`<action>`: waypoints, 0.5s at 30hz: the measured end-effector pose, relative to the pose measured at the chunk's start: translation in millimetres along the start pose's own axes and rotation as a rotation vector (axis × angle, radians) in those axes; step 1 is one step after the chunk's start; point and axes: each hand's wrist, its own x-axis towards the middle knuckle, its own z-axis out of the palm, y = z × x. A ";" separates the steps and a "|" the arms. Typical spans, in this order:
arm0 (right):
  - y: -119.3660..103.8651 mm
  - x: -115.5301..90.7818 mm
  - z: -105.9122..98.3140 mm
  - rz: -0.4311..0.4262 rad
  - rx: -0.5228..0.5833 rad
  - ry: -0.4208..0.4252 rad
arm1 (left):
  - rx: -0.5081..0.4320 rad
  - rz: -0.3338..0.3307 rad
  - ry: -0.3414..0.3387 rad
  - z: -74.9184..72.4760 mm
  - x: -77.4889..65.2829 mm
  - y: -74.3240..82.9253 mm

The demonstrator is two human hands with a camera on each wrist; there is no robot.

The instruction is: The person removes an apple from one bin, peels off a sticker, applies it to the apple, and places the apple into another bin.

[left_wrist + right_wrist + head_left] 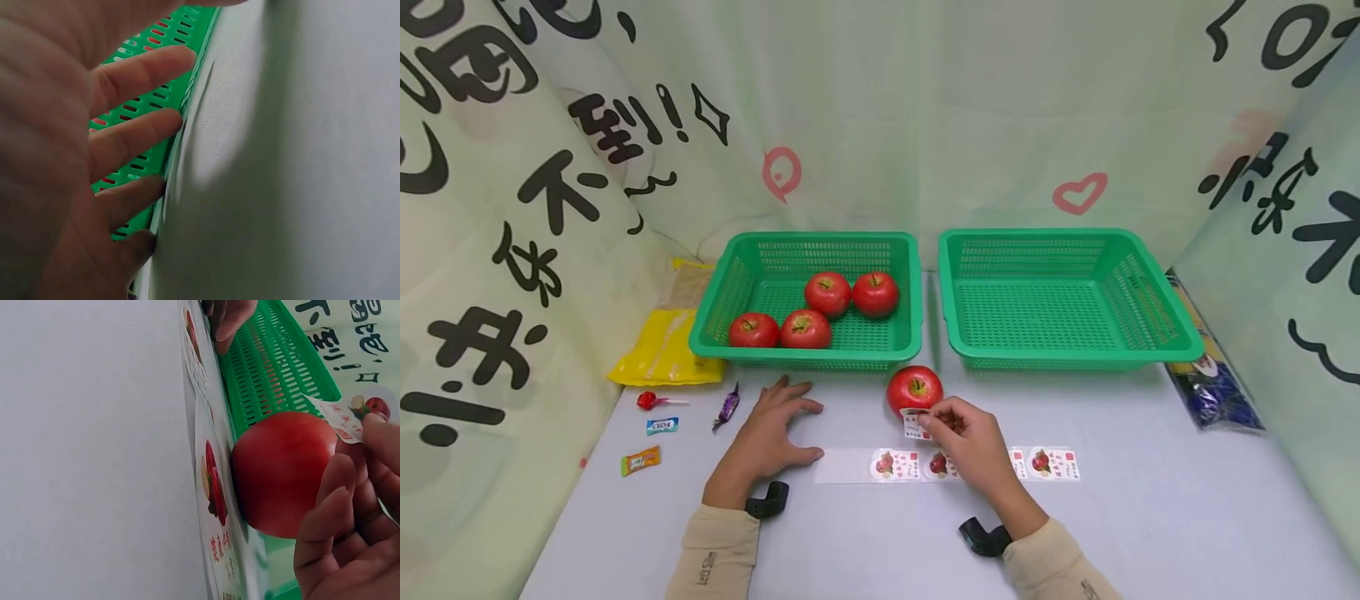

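My right hand (977,442) pinches a peeled label sticker (914,427) between thumb and fingers, just in front of a red apple (914,386) on the table. In the right wrist view the sticker (340,417) is curled, with fruit printed on it; whether it touches the apple (281,475) I cannot tell. Below lies a clear backing strip (842,467) with several such labels, partly covered by the right hand. At the strip's bare left end rests the thumb of my left hand (767,433), its fingers spread on the table and holding nothing.
Behind the hands, a green basket (805,359) contains several red apples. Beside it on the right stands another green basket (1075,360). A yellow bag (666,346), a lollipop (647,401) and wrapped candies (727,407) lie left; a dark blue packet (1213,392) lies right.
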 end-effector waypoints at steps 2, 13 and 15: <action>1.7 2.3 0.0 0.019 0.003 0.010 | 0.004 0.011 0.011 -0.2 -0.3 0.9; 2.1 7.7 2.7 -0.019 -0.008 0.025 | -0.255 0.246 0.334 11.7 9.1 34.0; 2.5 5.8 1.7 -0.013 -0.022 0.035 | -0.287 0.237 0.342 20.1 15.8 48.5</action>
